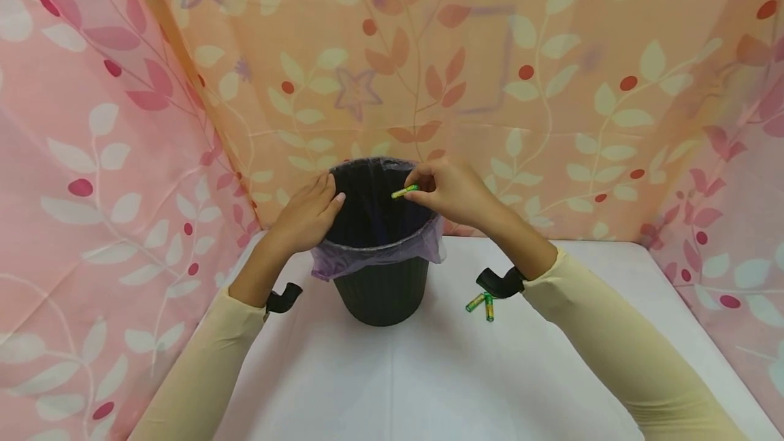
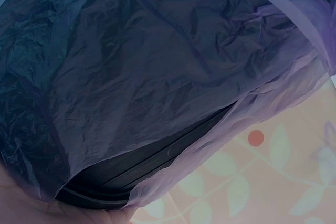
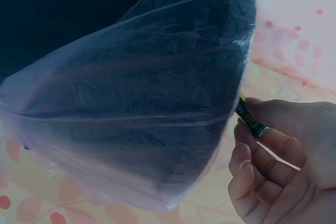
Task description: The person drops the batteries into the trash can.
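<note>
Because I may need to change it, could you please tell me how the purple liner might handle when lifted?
The purple liner would likely be floppy, since its edge hangs in loose folds over the bin. It is probably light and easily torn, as it looks thin and see-through.

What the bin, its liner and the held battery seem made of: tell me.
Bin: probably plastic, dark and fairly matte, given its ribbed wall. Liner: thin plastic film, purple, slightly glossy; it is see-through and creased. Battery: likely a metal cell in a shiny printed wrap, green and yellow, with a silvery end showing.
</note>
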Demonstrator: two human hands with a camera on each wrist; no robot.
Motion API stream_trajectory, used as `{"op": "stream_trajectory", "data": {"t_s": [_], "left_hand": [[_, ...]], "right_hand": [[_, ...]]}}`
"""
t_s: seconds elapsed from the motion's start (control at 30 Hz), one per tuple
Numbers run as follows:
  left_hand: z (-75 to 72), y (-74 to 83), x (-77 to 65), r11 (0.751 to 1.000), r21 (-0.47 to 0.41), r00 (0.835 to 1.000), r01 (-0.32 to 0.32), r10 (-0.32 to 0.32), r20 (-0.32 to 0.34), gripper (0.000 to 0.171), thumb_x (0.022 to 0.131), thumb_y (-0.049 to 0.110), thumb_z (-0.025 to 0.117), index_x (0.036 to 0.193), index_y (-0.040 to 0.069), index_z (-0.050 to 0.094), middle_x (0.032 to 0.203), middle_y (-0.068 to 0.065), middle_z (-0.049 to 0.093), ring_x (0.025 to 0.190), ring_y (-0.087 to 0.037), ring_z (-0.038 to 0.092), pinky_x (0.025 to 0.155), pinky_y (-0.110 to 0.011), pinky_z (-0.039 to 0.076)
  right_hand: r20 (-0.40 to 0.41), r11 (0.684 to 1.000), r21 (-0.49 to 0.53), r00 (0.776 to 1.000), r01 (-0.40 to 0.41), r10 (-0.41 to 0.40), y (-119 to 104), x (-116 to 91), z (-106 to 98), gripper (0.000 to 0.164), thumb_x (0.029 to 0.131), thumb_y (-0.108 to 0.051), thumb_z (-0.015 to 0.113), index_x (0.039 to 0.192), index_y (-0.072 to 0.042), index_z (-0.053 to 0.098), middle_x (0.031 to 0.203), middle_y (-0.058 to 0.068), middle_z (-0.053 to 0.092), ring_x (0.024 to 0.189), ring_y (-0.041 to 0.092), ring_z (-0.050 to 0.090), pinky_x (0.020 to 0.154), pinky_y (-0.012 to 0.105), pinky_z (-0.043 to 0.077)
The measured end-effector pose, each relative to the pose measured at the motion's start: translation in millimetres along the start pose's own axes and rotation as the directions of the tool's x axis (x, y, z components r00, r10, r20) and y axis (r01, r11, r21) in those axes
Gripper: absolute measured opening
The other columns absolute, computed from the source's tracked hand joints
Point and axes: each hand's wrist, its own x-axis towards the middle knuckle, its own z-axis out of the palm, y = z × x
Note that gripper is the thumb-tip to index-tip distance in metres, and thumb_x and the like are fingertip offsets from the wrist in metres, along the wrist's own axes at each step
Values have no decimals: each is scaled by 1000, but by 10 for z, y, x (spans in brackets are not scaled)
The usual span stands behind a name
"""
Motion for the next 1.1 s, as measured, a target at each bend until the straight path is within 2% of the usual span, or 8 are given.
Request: {"op": "stream_trajectory", "data": {"t_s": [0.3, 0.5, 0.63, 0.9, 1.1], "left_hand": [[-3, -7, 5, 1000, 1, 1000, 2, -2, 1, 66, 111, 38, 23, 157, -10, 16, 166, -25, 10, 155, -36, 3, 125, -49, 2], [-1, -11, 13, 1000, 1, 1000, 1, -1, 1, 65, 112, 38, 23, 157, -9, 16, 166, -25, 10, 156, -35, 3, 125, -49, 2], [-1, -3, 16, 1000, 1, 1000, 3, -3, 4, 65, 112, 38, 22, 157, -9, 16, 166, -24, 9, 156, -35, 2, 125, -49, 2], [4, 2, 23, 1000, 2, 1000, 3, -3, 7, 65, 112, 38, 22, 157, -9, 16, 166, -25, 8, 155, -36, 2, 125, -50, 2], [2, 5, 24, 1000, 2, 1000, 5, -5, 12, 65, 112, 37, 22, 157, -9, 15, 166, -25, 8, 156, -35, 1, 125, -49, 2]], "right_hand": [[12, 1000, -16, 1000, 15, -15, 73, 143, 59, 12, 86, -13, 82, 97, -8, 80, 74, 0, 67, 81, 19, 55, 73, 33, 44], [24, 1000, -8, 1000, -7, 7, 99, 215, 104, 14, 87, -13, 81, 98, -7, 79, 76, 0, 68, 72, 16, 59, 68, 31, 46], [32, 999, -29, 999, -21, 22, 109, 259, 142, 15, 86, -14, 81, 99, -7, 79, 77, 0, 69, 72, 16, 60, 68, 32, 48], [38, 997, -60, 998, -56, 59, 81, 265, 197, 17, 88, -15, 80, 103, -8, 78, 87, 1, 76, 83, 16, 70, 78, 39, 53], [45, 998, -35, 998, -50, 51, 52, 266, 229, 17, 89, -15, 79, 104, -7, 77, 89, 1, 77, 83, 16, 71, 78, 37, 54]]}}
